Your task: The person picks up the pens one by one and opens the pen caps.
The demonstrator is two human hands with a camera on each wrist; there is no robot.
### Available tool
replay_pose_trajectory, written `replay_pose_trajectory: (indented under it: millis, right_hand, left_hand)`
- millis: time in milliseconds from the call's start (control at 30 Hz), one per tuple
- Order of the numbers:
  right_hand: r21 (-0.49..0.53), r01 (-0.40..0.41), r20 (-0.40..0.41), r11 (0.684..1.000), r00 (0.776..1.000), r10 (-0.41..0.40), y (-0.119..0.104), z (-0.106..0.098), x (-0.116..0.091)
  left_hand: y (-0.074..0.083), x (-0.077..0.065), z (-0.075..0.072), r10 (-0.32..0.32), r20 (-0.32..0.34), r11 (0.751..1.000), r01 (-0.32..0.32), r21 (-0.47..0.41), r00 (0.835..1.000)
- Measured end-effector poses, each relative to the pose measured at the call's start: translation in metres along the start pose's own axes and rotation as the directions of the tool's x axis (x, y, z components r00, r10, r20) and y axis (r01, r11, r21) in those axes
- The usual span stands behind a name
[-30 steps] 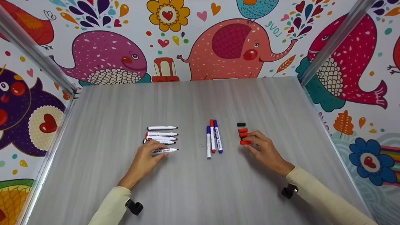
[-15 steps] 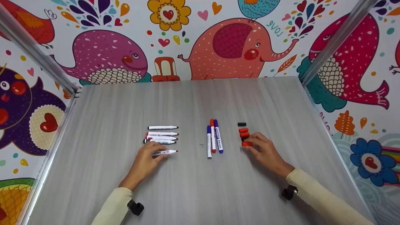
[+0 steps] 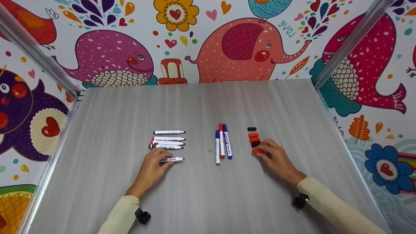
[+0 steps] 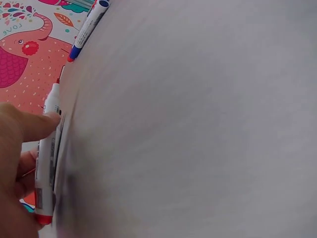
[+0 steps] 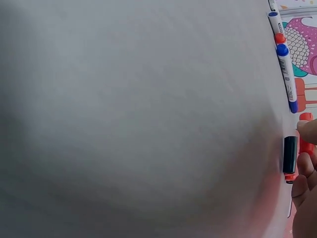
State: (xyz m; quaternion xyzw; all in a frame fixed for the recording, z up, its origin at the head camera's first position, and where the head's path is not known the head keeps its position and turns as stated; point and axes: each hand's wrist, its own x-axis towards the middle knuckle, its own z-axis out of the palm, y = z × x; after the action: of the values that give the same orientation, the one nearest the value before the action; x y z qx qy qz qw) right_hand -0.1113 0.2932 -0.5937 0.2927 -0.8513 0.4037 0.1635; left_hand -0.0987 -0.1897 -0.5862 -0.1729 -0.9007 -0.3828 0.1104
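Observation:
Between thumb and fingers my left hand (image 3: pixel 152 166) pinches an uncapped white marker (image 3: pixel 175 159) with a red tip, which points right. In the left wrist view that marker (image 4: pixel 46 163) shows its red end. Just beyond lie several uncapped markers (image 3: pixel 168 138), tips to the right. On the right, my right hand (image 3: pixel 276 160) pinches a red marker cap (image 3: pixel 257 150); in the right wrist view this cap (image 5: pixel 306 117) is partly hidden by the thumb. A black cap (image 3: pixel 255 144) lies right beside it, followed by two red caps (image 3: pixel 253 135) and another black cap (image 3: pixel 252 129).
Three capped markers (image 3: pixel 222 146), two blue and one red, lie side by side mid-table between the hands. The grey wood-grain table (image 3: pixel 195 195) is bordered by walls with cartoon animals (image 3: pixel 240 48) and metal posts (image 3: pixel 354 42) at its back corners.
My left hand has drawn the marker slightly toward me, away from the other uncapped ones. My right hand has shifted the red cap slightly nearer and to the right, so the black cap shows more.

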Motion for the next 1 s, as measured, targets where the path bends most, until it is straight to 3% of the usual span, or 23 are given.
replay_pose_trajectory:
  millis: [167, 467, 1000]
  right_hand:
    - [0.012, -0.011, -0.003, 1.000, 1.000, 0.011, 0.004, 0.001, -0.002]
    - [0.040, -0.133, 0.024, 0.990, 0.991, 0.132, 0.009, 0.000, -0.005]
    - [0.017, -0.117, -0.001, 0.993, 0.993, 0.117, 0.014, 0.003, -0.005]
  left_hand:
    - [-0.006, -0.001, 0.003, 0.030, -0.033, 0.999, -0.029, 0.030, 0.999]
    - [-0.012, -0.002, 0.006, 0.080, -0.090, 0.995, -0.074, 0.069, 0.993]
    - [-0.025, 0.000, 0.011, 0.140, -0.141, 0.988, -0.129, 0.083, 0.980]
